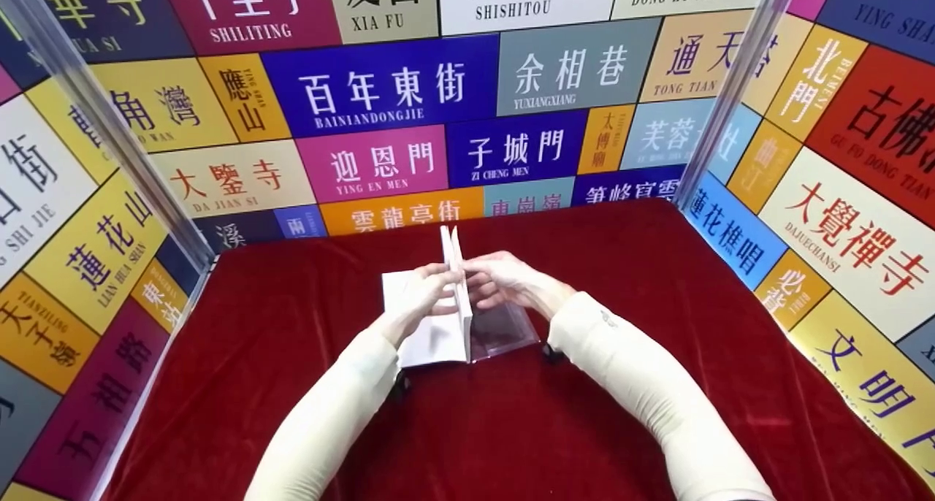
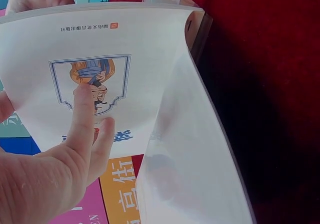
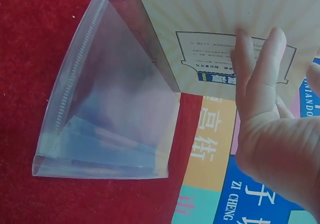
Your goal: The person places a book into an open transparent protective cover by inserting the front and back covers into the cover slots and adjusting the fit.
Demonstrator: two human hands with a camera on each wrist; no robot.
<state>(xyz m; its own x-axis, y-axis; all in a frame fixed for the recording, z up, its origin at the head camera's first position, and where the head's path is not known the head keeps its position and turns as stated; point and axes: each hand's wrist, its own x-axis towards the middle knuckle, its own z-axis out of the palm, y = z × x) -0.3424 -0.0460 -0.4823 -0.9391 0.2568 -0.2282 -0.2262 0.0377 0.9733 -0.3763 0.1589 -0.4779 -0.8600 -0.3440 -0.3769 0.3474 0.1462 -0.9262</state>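
A thin book (image 1: 459, 296) stands on edge in the middle of the red table (image 1: 292, 355), held between both hands. My left hand (image 1: 420, 296) lays straight fingers (image 2: 82, 119) on a white page with a small framed figure (image 2: 130, 49). A glossy white sheet (image 2: 190, 159) curves down from the book to the table on the left. My right hand (image 1: 504, 282) presses straight fingers (image 3: 265, 79) against the back cover with a barcode (image 3: 210, 24). A clear plastic sleeve (image 1: 508, 333) (image 3: 115, 109) hangs from the book's right side and lies on the cloth.
Panels covered in coloured signs with Chinese characters (image 1: 394, 85) wall in the table at the back and both sides. Clear upright posts (image 1: 95, 114) stand at the back corners. Red cloth lies bare around the book and in front of it.
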